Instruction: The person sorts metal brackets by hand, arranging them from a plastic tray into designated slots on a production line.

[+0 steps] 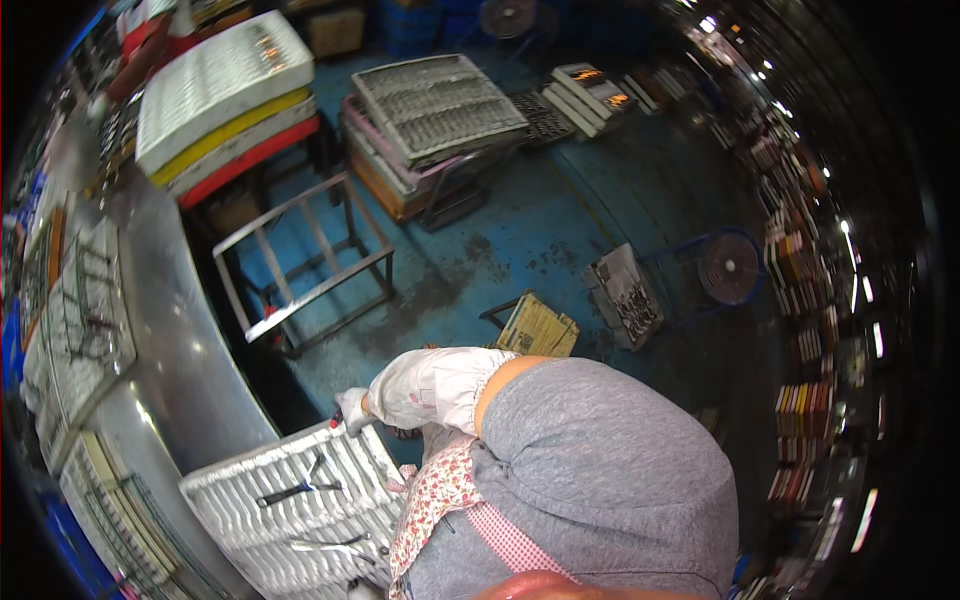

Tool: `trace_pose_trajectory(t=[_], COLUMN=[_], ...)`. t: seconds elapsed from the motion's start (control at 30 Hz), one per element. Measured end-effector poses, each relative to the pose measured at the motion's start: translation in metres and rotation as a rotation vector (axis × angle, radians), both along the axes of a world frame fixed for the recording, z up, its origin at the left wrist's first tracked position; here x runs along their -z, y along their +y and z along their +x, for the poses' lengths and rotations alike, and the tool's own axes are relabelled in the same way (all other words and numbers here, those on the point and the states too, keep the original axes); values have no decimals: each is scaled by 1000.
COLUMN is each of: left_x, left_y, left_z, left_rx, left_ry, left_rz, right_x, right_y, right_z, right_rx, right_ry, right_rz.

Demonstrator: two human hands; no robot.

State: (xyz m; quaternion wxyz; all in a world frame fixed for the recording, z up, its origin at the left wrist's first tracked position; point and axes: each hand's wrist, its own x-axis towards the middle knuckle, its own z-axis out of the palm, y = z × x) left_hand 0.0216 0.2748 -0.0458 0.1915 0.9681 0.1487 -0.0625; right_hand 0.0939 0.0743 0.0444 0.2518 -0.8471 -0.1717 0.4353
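A white ribbed tray (235, 490) lies in front of me, its ridges running in rows. On it rest pliers with black and blue handles (300, 490) and a second metal hand tool (330, 546) with its arms spread. My right hand (352, 410), in a pale glove below a white sleeve cover, is at the tray's far corner. Its fingers look closed, and a small red bit shows beside them; what they grip is unclear. At the bottom edge, only a grey gloved part of my left hand (366, 590) shows near the tray, its fingers hidden.
A metal worktable (165, 290) runs along the left, carrying wire racks and trays. Beyond it stand an empty metal frame (320, 250) and stacked trays (225, 90), (435, 105). A yellow stool (537, 325), grey crate (625, 290) and fan (728, 266) stand behind me. Another person is at upper left.
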Motion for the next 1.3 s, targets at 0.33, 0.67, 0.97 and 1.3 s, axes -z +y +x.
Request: trace_pose_trajectory(t=[0.33,0.67,0.97,1.3], left_x=[-49,-89,-165,-217], left_y=[-40,-86,-38,-31], left_z=[13,77,117,110], left_rx=[165,158,235,119], left_ry=[-115,-75,61,105], left_rz=[-133,-128,82,127], right_x=[-121,-99,-131,-146], right_y=[-45,-163,-264,-332], right_z=[-44,-14,21,28], right_rx=[60,326,405,636], right_ry=[99,-21,-29,-35], right_rz=[-26,99,163,251])
